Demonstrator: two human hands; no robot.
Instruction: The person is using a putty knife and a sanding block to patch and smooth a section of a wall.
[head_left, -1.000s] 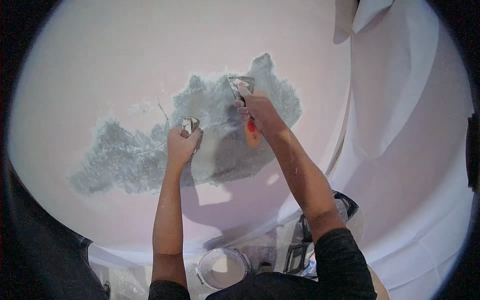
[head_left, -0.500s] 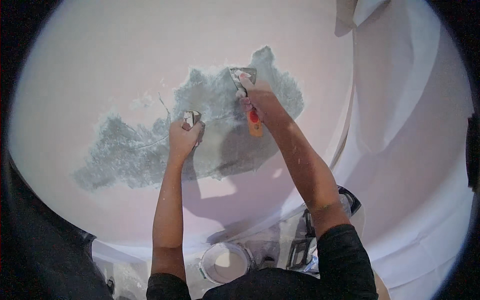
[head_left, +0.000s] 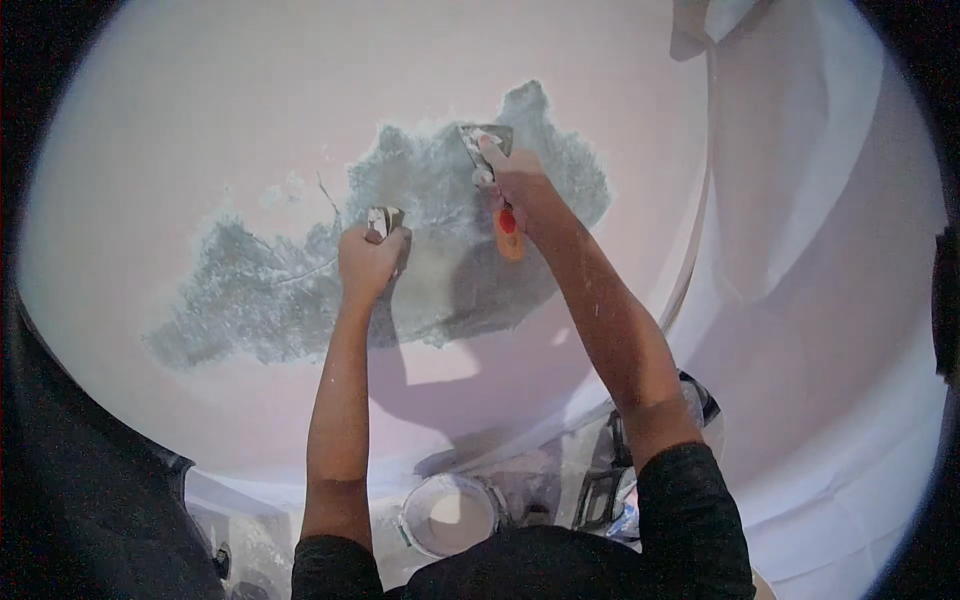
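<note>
A putty knife [head_left: 499,138] with an orange and red handle is in my right hand [head_left: 520,185]. White compound lies on its blade, which is at the upper edge of a grey patch [head_left: 430,270] on the pale pink wall. A finger stretches along the blade. Lower and to the left, my left hand [head_left: 368,260] is closed around a second scraper [head_left: 386,220] smeared with white compound. That scraper's handle is mostly hidden by my fingers. I cannot tell whether either blade presses on the surface.
Below my forearms stands a round bucket [head_left: 412,522] of whitish compound. Dark-framed items [head_left: 598,497] lie on the dusty floor beside it. White sheeting [head_left: 800,400] hangs along the right side. A thin crack [head_left: 328,198] marks the wall left of centre.
The whole view has shifted slightly, so the wall patch sits a bit higher. Both hands keep nearly the same places against the wall, still holding their tools.
</note>
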